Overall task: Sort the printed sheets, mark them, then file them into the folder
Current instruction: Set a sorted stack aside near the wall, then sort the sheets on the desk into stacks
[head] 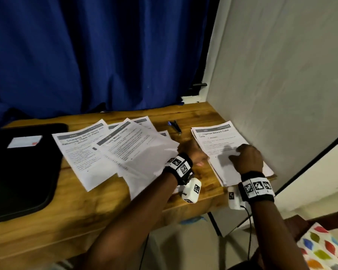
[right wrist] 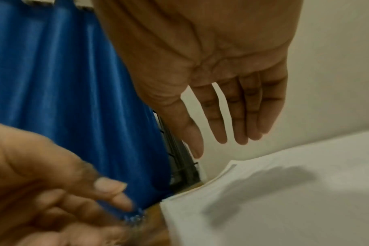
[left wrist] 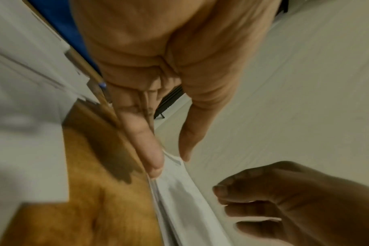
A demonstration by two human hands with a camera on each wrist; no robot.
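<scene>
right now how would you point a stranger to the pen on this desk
Start at the wooden desk against the blue curtain. Near its back edge, in the bare gap between the fanned sheets and the neat stack by the wall, lies the pen. It is the only slim, dark blue thing among flat white paper.

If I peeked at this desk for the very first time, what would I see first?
Probably the white printed sheets fanned out messily across the middle of the wooden desk, with a neater stack at the right by the wall. Both hands are at that stack: the right hand over its top page, the left hand at its left edge. You'd also notice the big blue curtain behind and the black folder at the left.
</scene>
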